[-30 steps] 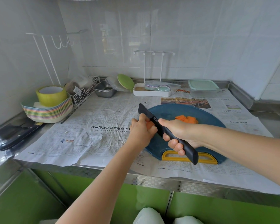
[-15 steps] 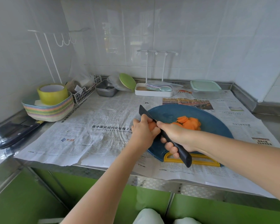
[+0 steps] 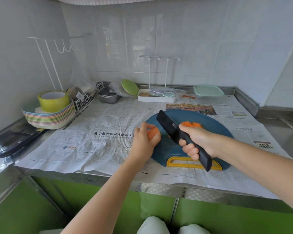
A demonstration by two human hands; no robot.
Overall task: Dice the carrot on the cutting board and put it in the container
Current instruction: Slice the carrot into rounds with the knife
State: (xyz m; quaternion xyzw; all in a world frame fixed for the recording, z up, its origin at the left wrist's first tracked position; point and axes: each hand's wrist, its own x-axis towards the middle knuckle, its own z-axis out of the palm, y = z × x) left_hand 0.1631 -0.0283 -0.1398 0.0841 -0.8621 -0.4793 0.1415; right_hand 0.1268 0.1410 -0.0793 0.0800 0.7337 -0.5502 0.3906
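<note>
Knife (image 3: 167, 123): black blade, lifted clear of the board (image 3: 216, 132), tip towards 11 o'clock. Half a second ago it sat low against the left knuckles; now a gap shows between blade and carrot.

Right hand (image 3: 195, 141): fingers wrapped firmly round the knife handle.

Left hand (image 3: 143, 141): curled round the carrot, at the board's 9 o'clock edge.

Carrot (image 3: 153, 133): short orange stub, mostly hidden in the left hand's grip.

Slices (image 3: 192, 124): small heap towards 12 o'clock on the board, partly hidden behind the right hand.

Container (image 3: 208, 94): lid on, at 1 o'clock from the board, well apart; no carrot visible inside.

Reading: a stroke appears finished and the blade is between cuts. The heap looks like rounds, not dice, so cutting has some way to go and the transfer is not begun
</note>
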